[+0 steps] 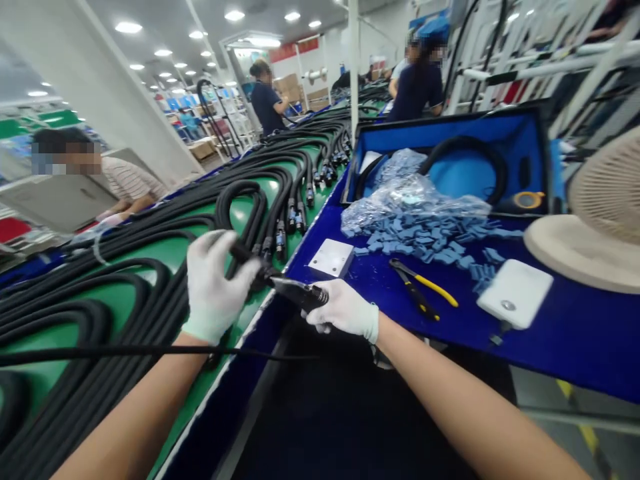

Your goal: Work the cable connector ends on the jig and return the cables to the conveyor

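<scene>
Both my hands wear white gloves. My left hand point(216, 283) is closed around a thick black cable point(243, 254) just above the green conveyor belt point(165, 257). My right hand point(345, 310) grips the black connector end point(299, 292) of that same cable, at the edge of the blue work table point(575, 333). Many more black cables with connectors point(280, 233) lie looped in rows along the belt.
On the blue table lie yellow-handled pliers point(423, 288), a heap of small blue parts point(430, 233) with a plastic bag, two white boxes point(515, 293), a blue bin point(500, 133) and a fan point(595, 220). Other people work on the left and farther back.
</scene>
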Available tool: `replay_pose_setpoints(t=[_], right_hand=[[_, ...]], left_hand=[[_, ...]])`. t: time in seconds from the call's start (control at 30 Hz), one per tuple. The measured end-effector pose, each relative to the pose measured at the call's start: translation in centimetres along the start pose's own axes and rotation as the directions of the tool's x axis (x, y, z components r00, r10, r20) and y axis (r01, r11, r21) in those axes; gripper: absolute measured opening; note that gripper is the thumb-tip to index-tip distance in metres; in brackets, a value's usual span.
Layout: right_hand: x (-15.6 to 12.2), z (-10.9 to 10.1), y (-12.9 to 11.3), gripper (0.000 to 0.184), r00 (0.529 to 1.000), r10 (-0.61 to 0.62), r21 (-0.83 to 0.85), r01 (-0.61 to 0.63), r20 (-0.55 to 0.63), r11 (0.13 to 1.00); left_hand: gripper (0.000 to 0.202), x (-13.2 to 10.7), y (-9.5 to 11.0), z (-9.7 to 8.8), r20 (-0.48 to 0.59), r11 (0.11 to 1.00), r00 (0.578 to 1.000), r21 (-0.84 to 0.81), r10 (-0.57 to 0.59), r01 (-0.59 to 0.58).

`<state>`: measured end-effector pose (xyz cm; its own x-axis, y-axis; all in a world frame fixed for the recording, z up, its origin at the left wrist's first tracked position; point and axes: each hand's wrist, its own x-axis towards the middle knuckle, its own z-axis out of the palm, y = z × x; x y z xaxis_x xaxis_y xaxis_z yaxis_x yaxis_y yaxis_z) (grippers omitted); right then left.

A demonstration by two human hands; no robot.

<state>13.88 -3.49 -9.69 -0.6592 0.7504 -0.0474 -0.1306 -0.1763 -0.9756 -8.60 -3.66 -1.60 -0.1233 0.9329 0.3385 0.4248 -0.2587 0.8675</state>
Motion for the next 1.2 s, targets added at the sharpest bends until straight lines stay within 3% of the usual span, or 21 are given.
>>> replay_pose_setpoints(t=[0.03, 0.07, 0.1, 0.13, 0.17, 0.2, 0.23, 0.3, 0.37, 0.4, 0.43, 0.5, 0.57, 0.63, 0.7, 0.8, 0.9, 1.2], right_hand=[[-1.0, -0.9, -0.7, 0.017, 0.999, 0.034, -0.063, -0.033, 0.014, 0.997], [-2.1, -1.7, -1.6, 0.016, 0.996, 0.076, -0.129, -0.071, 0.039, 0.989], [-3.1, -2.5, -2.5, 0.016, 0.99, 0.12, -0.204, -0.104, 0.069, 0.973], [-4.2, -3.3, -3.4, 0.018, 0.985, 0.152, -0.296, -0.122, 0.08, 0.947], [-5.2, -4.2, -4.2, 0.021, 0.986, 0.16, -0.404, -0.125, 0.054, 0.906], [-6.2, -5.1, -4.8, 0.026, 0.99, 0.139, -0.529, -0.13, -0.023, 0.839], [-7.2, -6.1, -5.2, 0.034, 0.985, 0.093, -0.659, -0.167, -0.146, 0.734], [-9.0, -8.2, -5.0, 0.044, 0.9, -0.053, -0.828, -0.373, -0.433, 0.419], [-10.2, -10.0, -4.0, 0.038, 0.799, -0.136, -0.81, -0.576, -0.586, 0.107], [-10.6, -10.6, -3.3, 0.031, 0.774, -0.156, -0.785, -0.62, -0.614, 0.011], [-10.7, -10.9, -2.6, 0.025, 0.766, -0.17, -0.774, -0.633, -0.62, -0.026], [-10.7, -11.0, -1.6, 0.015, 0.764, -0.208, -0.787, -0.615, -0.61, 0.052], [-10.3, -10.3, -1.4, 0.011, 0.773, -0.243, -0.809, -0.541, -0.586, 0.228], [-9.8, -9.2, -1.7, 0.012, 0.814, -0.291, -0.84, -0.379, -0.502, 0.389], [-9.2, -8.0, -2.3, 0.024, 0.86, -0.351, -0.863, -0.179, -0.37, 0.473], [-8.4, -6.5, -3.2, 0.042, 0.893, -0.413, -0.87, 0.053, -0.179, 0.491], [-7.8, -6.0, -3.6, 0.05, 0.881, -0.462, -0.865, 0.157, -0.096, 0.478], [-7.7, -5.9, -2.8, 0.051, 0.863, -0.5, -0.883, 0.173, -0.078, 0.437]], left_hand=[[0.037, -0.3, -0.5, 0.6, 0.131, 0.983, 0.981, 0.092, 0.143, -0.156], [0.034, -0.7, -1.0, 1.4, 0.283, 0.936, 0.92, 0.149, 0.27, -0.32], [0.029, -1.1, -1.4, 2.2, 0.429, 0.868, 0.833, 0.187, 0.35, -0.461], [0.026, -1.5, -1.8, 3.0, 0.528, 0.811, 0.758, 0.203, 0.382, -0.55], [0.024, -1.8, -2.0, 3.9, 0.57, 0.783, 0.728, 0.22, 0.381, -0.582], [0.024, -2.1, -2.0, 4.8, 0.567, 0.789, 0.744, 0.246, 0.353, -0.562], [0.024, -2.2, -1.9, 5.6, 0.535, 0.817, 0.788, 0.278, 0.305, -0.505], [0.025, -2.1, -1.2, 6.8, 0.457, 0.88, 0.874, 0.333, 0.164, -0.339], [0.029, -1.5, -0.2, 7.7, 0.411, 0.912, 0.911, 0.361, 0.034, -0.196], [0.031, -1.2, 0.3, 8.0, 0.404, 0.921, 0.914, 0.364, -0.02, -0.141], [0.034, -0.8, 0.8, 8.3, 0.403, 0.929, 0.913, 0.358, -0.065, -0.092], [0.036, 0.0, 1.6, 8.8, 0.412, 0.945, 0.904, 0.326, -0.119, -0.024], [0.037, 0.7, 2.3, 9.3, 0.424, 0.963, 0.896, 0.27, -0.133, 0.015], [0.037, 1.2, 2.9, 9.7, 0.433, 0.975, 0.892, 0.219, -0.131, 0.037], [0.038, 1.5, 3.5, 10.0, 0.44, 0.983, 0.89, 0.18, -0.116, 0.039], [0.039, 1.7, 4.0, 10.2, 0.438, 0.987, 0.897, 0.159, -0.065, -0.006], [0.038, 1.8, 3.8, 10.3, 0.426, 0.984, 0.904, 0.168, -0.024, -0.053], [0.032, 1.3, 3.1, 10.4, 0.429, 0.981, 0.902, 0.149, 0.046, -0.121]])
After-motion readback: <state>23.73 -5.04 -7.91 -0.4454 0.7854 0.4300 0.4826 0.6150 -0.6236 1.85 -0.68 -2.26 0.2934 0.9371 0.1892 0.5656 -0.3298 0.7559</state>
